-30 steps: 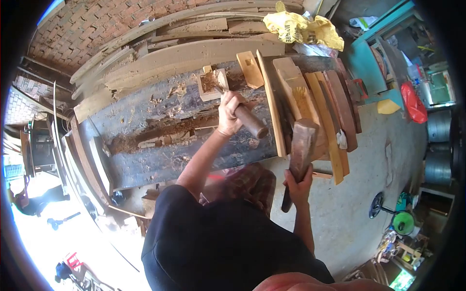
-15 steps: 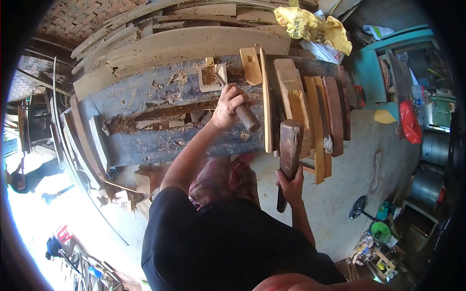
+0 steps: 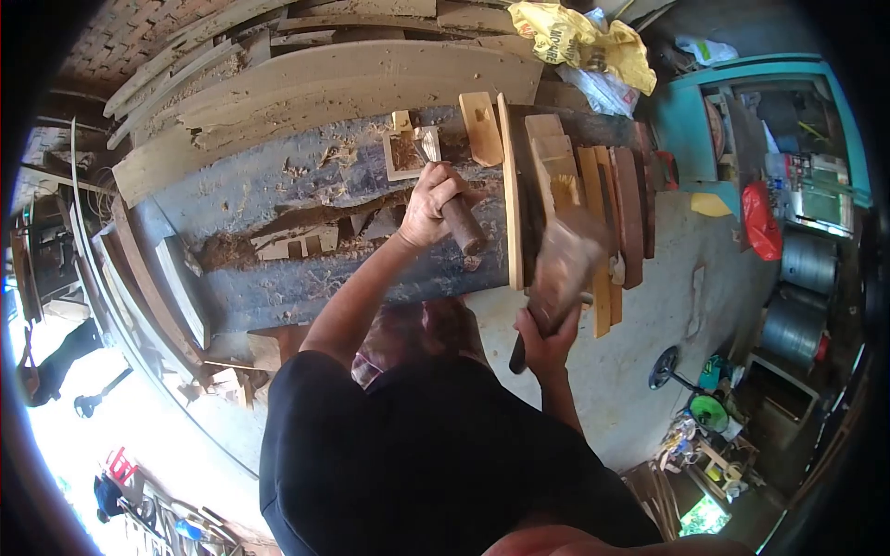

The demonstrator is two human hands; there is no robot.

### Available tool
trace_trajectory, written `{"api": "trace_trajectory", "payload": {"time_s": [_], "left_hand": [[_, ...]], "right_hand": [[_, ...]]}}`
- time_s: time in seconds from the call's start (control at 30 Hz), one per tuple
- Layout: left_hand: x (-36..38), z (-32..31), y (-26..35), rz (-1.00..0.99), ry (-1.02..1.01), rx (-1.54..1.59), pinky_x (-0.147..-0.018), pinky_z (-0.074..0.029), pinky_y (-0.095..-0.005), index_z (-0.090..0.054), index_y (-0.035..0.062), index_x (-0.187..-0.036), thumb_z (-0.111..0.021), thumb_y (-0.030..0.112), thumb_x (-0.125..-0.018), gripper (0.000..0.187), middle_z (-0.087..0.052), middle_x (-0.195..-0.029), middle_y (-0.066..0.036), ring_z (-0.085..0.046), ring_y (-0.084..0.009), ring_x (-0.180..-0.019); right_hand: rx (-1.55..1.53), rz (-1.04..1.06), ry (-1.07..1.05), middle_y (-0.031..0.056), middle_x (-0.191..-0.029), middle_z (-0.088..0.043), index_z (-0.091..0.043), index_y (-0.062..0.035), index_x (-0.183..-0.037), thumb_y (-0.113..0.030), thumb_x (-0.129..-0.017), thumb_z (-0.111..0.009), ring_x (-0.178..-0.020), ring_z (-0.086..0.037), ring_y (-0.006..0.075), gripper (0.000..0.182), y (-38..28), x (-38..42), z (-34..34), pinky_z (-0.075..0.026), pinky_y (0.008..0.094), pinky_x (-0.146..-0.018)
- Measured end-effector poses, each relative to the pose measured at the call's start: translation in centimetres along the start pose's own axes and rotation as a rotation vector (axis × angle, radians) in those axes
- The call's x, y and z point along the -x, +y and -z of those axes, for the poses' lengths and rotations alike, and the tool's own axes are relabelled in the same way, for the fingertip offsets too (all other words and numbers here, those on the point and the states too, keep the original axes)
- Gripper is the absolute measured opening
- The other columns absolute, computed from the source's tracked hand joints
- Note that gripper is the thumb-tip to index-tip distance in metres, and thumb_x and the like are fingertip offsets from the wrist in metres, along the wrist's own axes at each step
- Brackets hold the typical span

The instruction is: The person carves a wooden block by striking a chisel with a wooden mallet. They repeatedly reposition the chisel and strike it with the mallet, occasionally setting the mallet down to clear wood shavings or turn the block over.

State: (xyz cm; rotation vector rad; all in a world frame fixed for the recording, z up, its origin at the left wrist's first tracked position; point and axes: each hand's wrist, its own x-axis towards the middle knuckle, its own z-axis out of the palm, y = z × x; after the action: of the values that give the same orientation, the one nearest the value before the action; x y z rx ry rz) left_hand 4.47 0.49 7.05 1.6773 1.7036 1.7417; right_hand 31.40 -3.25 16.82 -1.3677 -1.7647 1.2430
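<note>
A long dark timber workbench (image 3: 306, 185) runs across the view, with a stack of pale curved wooden planks (image 3: 306, 79) behind it. On the bench lies a small square wooden block with a hollowed middle (image 3: 401, 155); the left hand (image 3: 428, 202) sits just before it, around a round-handled chisel (image 3: 456, 218). To the right lie several narrow wooden boards (image 3: 593, 185) side by side. The right hand (image 3: 545, 341) is below them, off the bench edge, gripping a wooden mallet (image 3: 561, 264). A crumpled yellow plastic bag (image 3: 579, 37) lies behind the boards.

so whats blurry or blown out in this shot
Head view: the wooden mallet in the right hand is smeared by motion blur; the left hand on the chisel is sharp. Daylight at the lower left is blown out white. Fisheye bends the planks, and the corners are black.
</note>
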Motion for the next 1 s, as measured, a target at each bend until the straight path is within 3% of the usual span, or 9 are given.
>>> {"api": "trace_trajectory", "payload": {"time_s": [0.13,0.2,0.37,0.5,0.53,0.73,0.8,0.87,1.0], "left_hand": [[-0.3,1.3,0.2,0.042,-0.01,0.031,-0.073,-0.046,-0.0411,-0.062,0.01,-0.087,-0.082,0.009,-0.061,0.033,-0.058,-0.088,-0.008,-0.055,-0.0304,-0.084],[-0.5,1.4,0.0,0.053,0.016,0.062,-0.074,-0.046,-0.0412,-0.061,0.0095,-0.087,-0.081,0.008,-0.06,0.034,-0.058,-0.088,-0.007,-0.055,-0.0305,-0.084],[-1.9,2.8,-0.6,0.095,0.098,0.078,-0.065,-0.05,-0.036,-0.057,0.0088,-0.085,-0.078,0.006,-0.072,0.025,-0.06,-0.082,-0.005,-0.059,-0.0219,-0.076],[-5.3,5.7,0.5,0.242,0.162,0.008,-0.049,-0.052,-0.0249,-0.052,0.007,-0.086,-0.075,0.016,-0.085,0.025,-0.06,-0.07,-0.002,-0.057,-0.01,-0.055],[-5.7,6.7,1.1,0.502,0.185,0.191,-0.058,-0.056,-0.0266,-0.059,0.0083,-0.089,-0.075,0.019,-0.085,0.02,-0.064,-0.073,-0.004,-0.062,-0.0085,-0.064],[-1.4,9.2,-3.0,0.798,0.017,-0.257,-0.07,-0.055,-0.0429,-0.065,0.0038,-0.1,-0.075,0.042,-0.08,0.044,-0.07,-0.08,-0.013,-0.07,-0.024,-0.072],[1.0,7.9,-4.2,0.865,0.018,-0.417,-0.072,-0.054,-0.0455,-0.066,0.0055,-0.1,-0.075,0.043,-0.079,0.044,-0.07,-0.082,-0.017,-0.071,-0.0332,-0.076],[2.0,6.7,-4.2,0.925,-0.016,-0.433,-0.076,-0.053,-0.0467,-0.064,0.0065,-0.104,-0.074,0.046,-0.079,0.048,-0.071,-0.088,-0.019,-0.069,-0.0388,-0.085],[2.2,4.4,-4.8,1.015,-0.034,-0.52,-0.081,-0.053,-0.0471,-0.059,0.0116,-0.119,-0.073,0.047,-0.079,0.055,-0.07,-0.099,-0.02,-0.068,-0.0365,-0.094]], "right_hand": [[-0.159,0.283,-0.037,0.0093,-0.086,-0.059,-0.044,0.0008,-0.123,-0.007,-0.083,-0.072,-0.077,-0.062,0.0168,0.049,-0.7,-0.1,-1.8,-0.051,0.0317,-0.071],[0.17,0.481,-0.037,0.0093,-0.087,-0.059,-0.046,0.0018,-0.123,-0.009,-0.083,-0.072,-0.082,-0.062,0.018,0.049,0.5,-1.3,-4.0,-0.05,0.0337,-0.079],[-0.066,-0.198,-0.072,0.0152,-0.085,-0.065,-0.043,0.0044,-0.128,-0.02,-0.084,-0.074,-0.063,-0.064,0.0177,0.059,2.3,-1.6,-4.1,-0.052,0.0313,-0.056],[-0.009,-0.268,-0.016,0.0053,-0.073,-0.057,-0.043,-0.001,-0.119,-0.015,-0.088,-0.07,-0.051,-0.056,0.0127,0.044,3.9,-2.0,-3.6,-0.047,0.0281,-0.046],[-0.007,-0.275,-0.018,0.0053,-0.073,-0.057,-0.043,-0.001,-0.119,-0.015,-0.088,-0.07,-0.051,-0.056,0.0127,0.044,4.8,-2.0,-3.7,-0.047,0.0281,-0.046],[0.252,-0.249,-0.215,0.0091,-0.072,-0.06,-0.048,-0.0021,-0.114,-0.025,-0.084,-0.073,-0.049,-0.058,0.0156,0.045,10.4,-0.4,-4.9,-0.048,0.031,-0.045],[0.26,-0.305,-0.241,0.0119,-0.081,-0.064,-0.049,-0.0017,-0.118,-0.028,-0.083,-0.074,-0.054,-0.061,0.0173,0.05,10.9,0.3,-5.4,-0.049,0.0315,-0.047],[0.195,-0.333,-0.257,0.0285,-0.098,-0.067,-0.05,0.001,-0.122,-0.036,-0.082,-0.074,-0.095,-0.067,0.0423,0.06,10.4,0.9,-5.8,-0.052,0.0436,-0.079],[0.205,-0.401,-0.31,0.0272,-0.103,-0.067,-0.049,0.0001,-0.124,-0.037,-0.082,-0.074,-0.098,-0.067,0.0419,0.061,9.8,1.4,-5.5,-0.052,0.0439,-0.083]]}}
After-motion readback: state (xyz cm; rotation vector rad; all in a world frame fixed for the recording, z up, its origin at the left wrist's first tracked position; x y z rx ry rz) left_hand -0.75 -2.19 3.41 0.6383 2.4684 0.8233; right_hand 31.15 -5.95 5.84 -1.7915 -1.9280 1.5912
